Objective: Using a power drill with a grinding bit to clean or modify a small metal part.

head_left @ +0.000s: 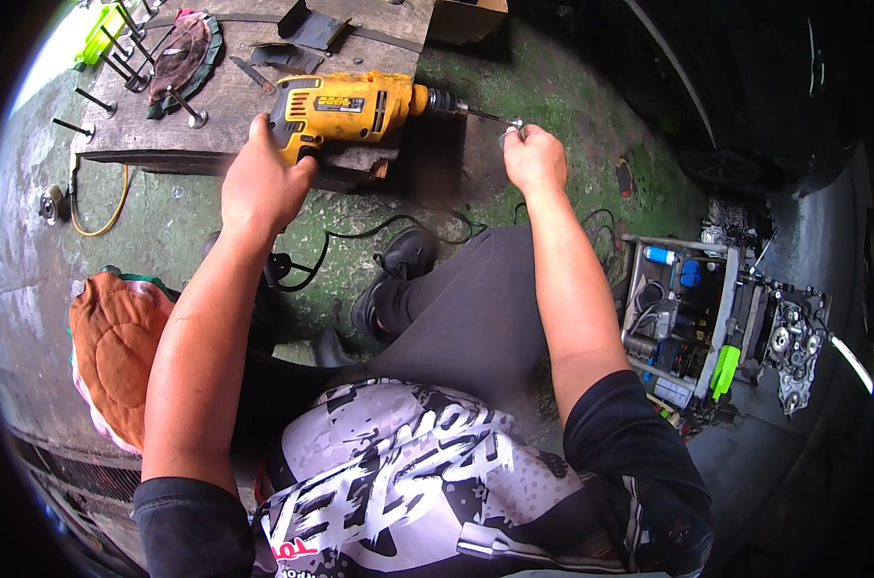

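Fingers of your left hand wrap the handle of a yellow drill, while those of your right hand pinch closed on the far end of a thin metal rod. Whether a finger presses the trigger cannot be told; the hand hides it. The drill lies sideways over the near corner of a wooden bench, its chuck jutting past the edge, likely so the rod has open space around it. Whether its body touches the wood is unclear. Chuck and fingertips meet the rod at opposite ends, a hold that seems meant to steady it and keep it in line with the drill. Something small and silvery shows at your fingertips, too small to make out fully.

Toward the bench's left end, valves stand on their flat heads, stems up, probably because the heads make the steadiest base. Near them lie a crumpled cloth and dark folded sheets, within easy reach of your left hand. Below, a black cord loops across the green floor, beside your shoes.
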`<state>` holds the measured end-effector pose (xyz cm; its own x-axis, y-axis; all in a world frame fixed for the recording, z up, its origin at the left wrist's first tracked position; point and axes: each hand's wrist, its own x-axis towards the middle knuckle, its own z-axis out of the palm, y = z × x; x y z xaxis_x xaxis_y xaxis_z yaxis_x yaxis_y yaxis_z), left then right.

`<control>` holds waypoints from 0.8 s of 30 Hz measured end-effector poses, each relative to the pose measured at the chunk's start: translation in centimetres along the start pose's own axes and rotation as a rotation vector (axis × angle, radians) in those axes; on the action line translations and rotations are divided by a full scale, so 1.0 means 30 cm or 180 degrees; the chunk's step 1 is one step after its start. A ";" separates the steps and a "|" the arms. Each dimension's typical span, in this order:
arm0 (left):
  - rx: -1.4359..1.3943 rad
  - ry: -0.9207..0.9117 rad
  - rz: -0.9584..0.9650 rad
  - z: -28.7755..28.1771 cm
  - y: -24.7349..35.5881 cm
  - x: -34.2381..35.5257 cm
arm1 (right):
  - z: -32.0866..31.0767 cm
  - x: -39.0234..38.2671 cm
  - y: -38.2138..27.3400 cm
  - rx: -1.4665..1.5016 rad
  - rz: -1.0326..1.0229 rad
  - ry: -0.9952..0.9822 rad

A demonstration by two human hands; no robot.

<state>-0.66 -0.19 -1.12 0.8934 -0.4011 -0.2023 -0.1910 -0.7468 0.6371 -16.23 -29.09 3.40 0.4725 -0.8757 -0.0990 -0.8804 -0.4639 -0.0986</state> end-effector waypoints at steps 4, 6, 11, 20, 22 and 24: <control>-0.0004 -0.0032 -0.0019 -0.004 0.003 -0.001 | 0.002 0.004 0.003 0.0010 0.0004 -0.0013; 0.0042 -0.0173 -0.0099 -0.023 0.024 -0.002 | -0.003 0.001 0.002 -0.0010 0.0044 -0.0031; 0.0123 -0.0293 -0.0186 -0.033 0.032 -0.005 | -0.010 -0.005 -0.002 -0.0048 0.0027 -0.0036; 0.0047 -0.0003 0.0007 -0.003 -0.001 0.001 | -0.007 0.000 0.000 -0.0112 -0.0005 -0.0028; 0.0062 -0.0006 -0.0007 -0.003 -0.001 0.001 | -0.006 0.001 0.000 -0.0121 0.0008 -0.0035; 0.0086 -0.0157 -0.0075 -0.022 0.024 -0.001 | -0.004 0.004 0.009 -0.0116 -0.0004 -0.0031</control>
<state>-0.55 -0.37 -0.17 0.8768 -0.4085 -0.2538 -0.1817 -0.7700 0.6116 -16.42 -29.36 3.49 0.4737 -0.8740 -0.1086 -0.8807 -0.4696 -0.0625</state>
